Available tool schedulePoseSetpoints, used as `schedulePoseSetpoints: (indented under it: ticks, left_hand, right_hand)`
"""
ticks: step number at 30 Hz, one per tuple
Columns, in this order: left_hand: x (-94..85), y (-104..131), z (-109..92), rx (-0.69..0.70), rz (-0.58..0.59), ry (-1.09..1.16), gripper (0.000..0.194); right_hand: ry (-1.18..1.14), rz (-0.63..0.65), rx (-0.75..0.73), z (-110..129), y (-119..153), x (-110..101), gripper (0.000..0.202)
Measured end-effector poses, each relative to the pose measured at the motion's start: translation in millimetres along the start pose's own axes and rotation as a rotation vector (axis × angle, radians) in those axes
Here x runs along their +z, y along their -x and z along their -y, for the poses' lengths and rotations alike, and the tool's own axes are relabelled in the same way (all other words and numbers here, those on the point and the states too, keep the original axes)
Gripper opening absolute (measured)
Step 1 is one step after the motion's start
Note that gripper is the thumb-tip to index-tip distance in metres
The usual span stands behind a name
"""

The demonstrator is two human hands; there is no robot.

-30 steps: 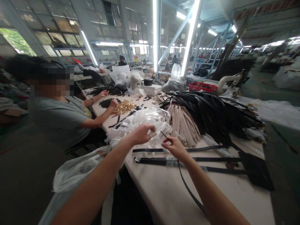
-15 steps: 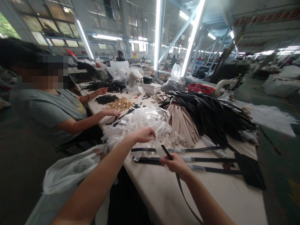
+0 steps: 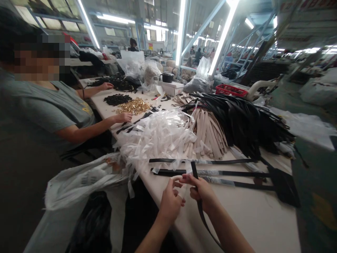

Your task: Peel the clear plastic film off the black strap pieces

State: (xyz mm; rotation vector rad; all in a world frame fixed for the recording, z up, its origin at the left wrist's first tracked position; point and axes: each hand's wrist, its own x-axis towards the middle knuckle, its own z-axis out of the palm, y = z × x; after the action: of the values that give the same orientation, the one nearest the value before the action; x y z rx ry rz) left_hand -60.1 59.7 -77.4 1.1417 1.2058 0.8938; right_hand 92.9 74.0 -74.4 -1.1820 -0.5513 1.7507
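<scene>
My right hand (image 3: 202, 189) is closed on a black strap (image 3: 201, 211), whose short end sticks up above the fingers and whose long part hangs down over the table edge side. Close beside it, my left hand (image 3: 172, 198) has its fingers curled, the fingertips meeting those of the right hand at a small pale strip. What the left fingers pinch is too small to make out. Behind the hands lies a heap of white translucent strips (image 3: 158, 135). Black straps with clear wrapping (image 3: 237, 173) lie across the table just beyond the right hand.
A person (image 3: 60, 109) sits at the left, hands near gold pieces (image 3: 135, 105) and black pieces (image 3: 117, 99). Beige strips (image 3: 207, 133) and a large black strap pile (image 3: 242, 123) cover the table's far right. A white sack (image 3: 79, 179) hangs at the near left; a red basket (image 3: 231, 90) stands behind.
My left hand has come down and back from the white heap to meet my right hand. The right hand still holds the strap, now more upright. The view has shifted slightly.
</scene>
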Motion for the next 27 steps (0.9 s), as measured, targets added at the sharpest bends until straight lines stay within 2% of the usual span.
schedulePoseSetpoints:
  ticks: [3, 5, 8, 12, 17, 23, 27]
  left_hand:
    - [5.8, 6, 16, -0.137, -0.030, 0.172, 0.055]
    - [5.7, 4, 19, -0.181, 0.043, 0.209, 0.054]
    - [2.9, -1, 19, -0.158, 0.148, 0.170, 0.044]
    - [0.3, -4, 18, -0.143, 0.137, 0.181, 0.034]
    - [3.1, -4, 11, -0.170, 0.093, 0.305, 0.031]
    - [3.3, -3, 1, -0.258, 0.258, 0.426, 0.039]
    - [4.8, -7, -4, -0.254, 0.158, 0.445, 0.033]
  right_hand:
    - [-0.047, 0.085, 0.067, -1, 9, 6, 0.038]
    - [-0.078, 0.132, 0.096, -2, 11, 9, 0.041]
    - [-0.088, 0.155, 0.093, -3, 11, 14, 0.052]
    - [0.048, 0.072, 0.059, -5, 12, 13, 0.057]
    - [0.240, -0.110, -0.065, -5, 16, 5, 0.051]
    - [0.309, -0.185, -0.133, 1, 19, 2, 0.043]
    - [0.311, -0.189, -0.159, 8, 30, 6, 0.045]
